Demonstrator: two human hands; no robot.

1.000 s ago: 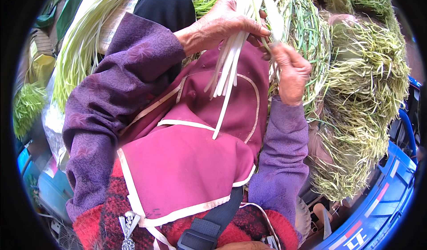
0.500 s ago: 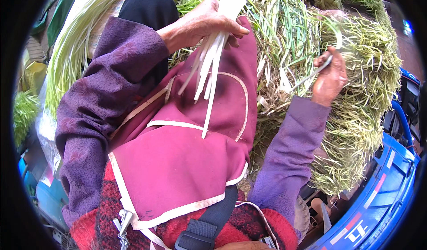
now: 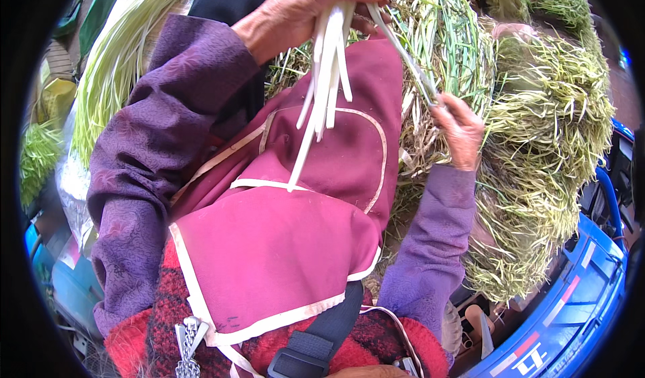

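Note:
My left hand (image 3: 306, 8) is closed round a bunch of long white-stemmed greens (image 3: 327, 69), which look like garlic chives. The bare white ends hang unevenly above the maroon apron (image 3: 282, 237) on my lap, one reaching lower than the others. To the right, my right hand (image 3: 459, 124) pinches the lower end of a single stalk (image 3: 413, 65). That stalk slants up to the left hand's fingers, and its upper part is hidden there. The top of the bunch is cut off by the upper edge of the view.
A tangled heap of greens (image 3: 451, 49) lies beside my right hand, with paler yellow-green piles (image 3: 537, 143) beyond. Long pale greens (image 3: 111, 89) are laid out at the left. A blue vehicle panel (image 3: 571, 297) curves round the lower right.
My right hand has come left and down from the pale pile, bringing its stalk across to the left hand. The bunch and left hand sit slightly higher in view.

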